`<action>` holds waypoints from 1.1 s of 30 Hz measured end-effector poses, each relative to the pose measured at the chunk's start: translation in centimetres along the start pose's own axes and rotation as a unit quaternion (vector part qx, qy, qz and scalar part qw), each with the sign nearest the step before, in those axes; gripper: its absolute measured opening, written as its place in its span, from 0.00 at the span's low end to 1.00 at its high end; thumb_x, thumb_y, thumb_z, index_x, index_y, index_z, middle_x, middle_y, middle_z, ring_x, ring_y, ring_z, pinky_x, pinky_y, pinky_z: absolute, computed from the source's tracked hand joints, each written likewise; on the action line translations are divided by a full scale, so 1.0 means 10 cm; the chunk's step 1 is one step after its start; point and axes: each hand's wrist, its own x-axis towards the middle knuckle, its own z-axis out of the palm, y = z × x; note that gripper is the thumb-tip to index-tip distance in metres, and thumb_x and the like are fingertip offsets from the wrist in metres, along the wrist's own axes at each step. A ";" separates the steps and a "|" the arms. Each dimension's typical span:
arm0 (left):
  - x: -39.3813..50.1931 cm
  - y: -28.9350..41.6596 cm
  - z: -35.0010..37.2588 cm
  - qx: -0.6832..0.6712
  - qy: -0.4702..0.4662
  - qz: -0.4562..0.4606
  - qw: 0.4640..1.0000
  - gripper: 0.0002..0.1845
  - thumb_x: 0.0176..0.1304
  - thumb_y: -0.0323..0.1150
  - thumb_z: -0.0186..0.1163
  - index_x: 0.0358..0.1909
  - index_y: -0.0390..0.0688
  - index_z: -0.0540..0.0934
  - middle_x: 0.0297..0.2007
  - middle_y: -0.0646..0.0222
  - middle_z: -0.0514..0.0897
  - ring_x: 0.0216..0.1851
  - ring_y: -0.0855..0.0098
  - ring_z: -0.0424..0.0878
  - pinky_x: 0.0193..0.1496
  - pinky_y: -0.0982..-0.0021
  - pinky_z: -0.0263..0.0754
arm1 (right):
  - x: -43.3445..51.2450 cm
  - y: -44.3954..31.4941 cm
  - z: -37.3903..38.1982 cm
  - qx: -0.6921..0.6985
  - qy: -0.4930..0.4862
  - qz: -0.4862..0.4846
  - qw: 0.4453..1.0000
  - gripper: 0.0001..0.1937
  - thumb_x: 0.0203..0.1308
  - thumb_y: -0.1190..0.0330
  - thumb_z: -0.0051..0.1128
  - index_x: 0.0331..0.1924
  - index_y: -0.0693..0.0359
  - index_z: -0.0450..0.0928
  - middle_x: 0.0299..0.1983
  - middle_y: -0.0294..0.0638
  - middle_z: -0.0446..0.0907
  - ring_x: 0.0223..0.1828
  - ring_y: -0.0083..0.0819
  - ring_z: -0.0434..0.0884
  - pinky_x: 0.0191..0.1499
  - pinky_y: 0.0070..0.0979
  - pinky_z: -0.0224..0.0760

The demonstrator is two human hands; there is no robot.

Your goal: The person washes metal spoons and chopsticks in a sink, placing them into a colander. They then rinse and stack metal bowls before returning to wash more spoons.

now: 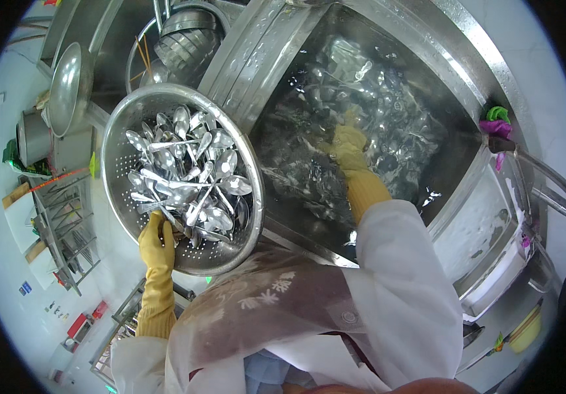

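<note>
My left hand (157, 241), in a yellow rubber glove, reaches over the near-left rim of a perforated steel colander (120, 128). Its fingertips are among a heap of metal spoons (179, 162) inside; whether they grip any is unclear. To the right is a deep steel sink full of water (302, 182). My right hand (349, 143), gloved alike, is plunged into it up to about the wrist. Ripples and bubbles blur its fingers and whatever they touch. Shiny, indistinct objects (347, 59) show through the water at the sink's far side.
Beyond the colander stand a steel basket (189, 44) and a long-handled wok (68, 88). A steel basin with foamy water (475, 231) adjoins the sink on the right. A purple and green cloth (497, 123) lies at the sink's right corner. Shelving (63, 221) stands farther left.
</note>
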 end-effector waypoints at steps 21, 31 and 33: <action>-0.01 0.04 -0.04 -0.052 0.020 -0.005 0.998 0.15 0.70 0.30 0.65 0.57 0.41 0.83 0.36 0.54 0.89 0.37 0.49 0.87 0.43 0.56 0.80 | -0.95 0.17 -0.22 0.089 -0.300 0.036 0.949 0.33 0.54 0.45 0.71 0.61 0.56 0.85 0.57 0.54 0.87 0.60 0.51 0.85 0.63 0.40 0.77; -0.02 -0.05 -0.02 -0.054 0.016 0.012 0.998 0.15 0.71 0.32 0.65 0.58 0.43 0.83 0.38 0.55 0.89 0.38 0.51 0.87 0.44 0.55 0.80 | -1.68 0.53 -0.79 0.165 -0.347 0.241 0.891 0.32 0.54 0.57 0.73 0.62 0.65 0.84 0.55 0.57 0.88 0.56 0.53 0.87 0.60 0.42 0.77; -0.02 -0.07 -0.01 -0.090 0.008 -0.005 0.996 0.16 0.72 0.32 0.65 0.59 0.43 0.83 0.39 0.55 0.90 0.39 0.52 0.88 0.45 0.56 0.80 | -1.93 0.60 -0.99 0.313 -0.270 0.274 0.868 0.26 0.51 0.64 0.75 0.55 0.65 0.85 0.44 0.49 0.89 0.43 0.43 0.87 0.49 0.39 0.77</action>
